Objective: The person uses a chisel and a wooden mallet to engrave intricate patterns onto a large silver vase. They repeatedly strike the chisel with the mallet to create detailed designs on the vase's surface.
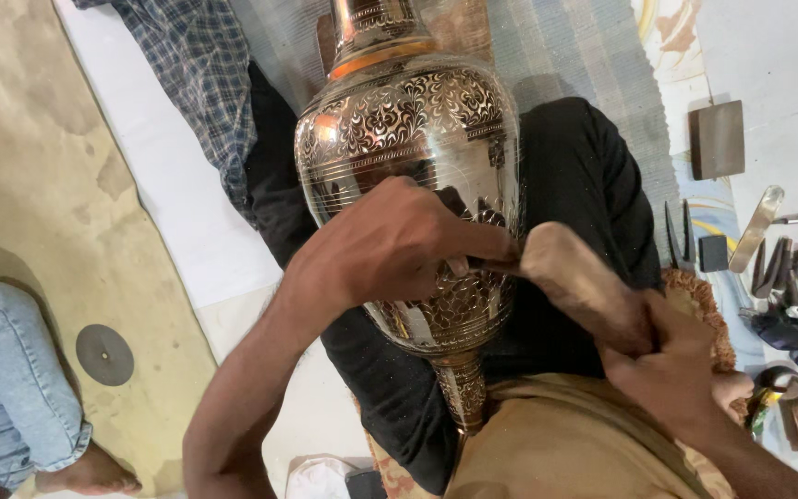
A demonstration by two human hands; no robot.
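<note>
Right hand (671, 365), grip clenched on wooden mallet (579, 282), meets chisel (487, 265) pinched by left hand (390, 245) against lap-braced engraved brass vase (408, 120), steadying it.

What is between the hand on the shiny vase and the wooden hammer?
In the head view, a thin dark metal tool bridges them: the left hand pinches it against the engraved vase, and the wooden mallet, gripped by the right hand, meets its end.

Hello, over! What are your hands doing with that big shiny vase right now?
Left hand pinches a small tool against the engraved metal vase. Right hand grips a wooden mallet at the tool's end. Vase lies across the lap. Nothing in the way.
</note>
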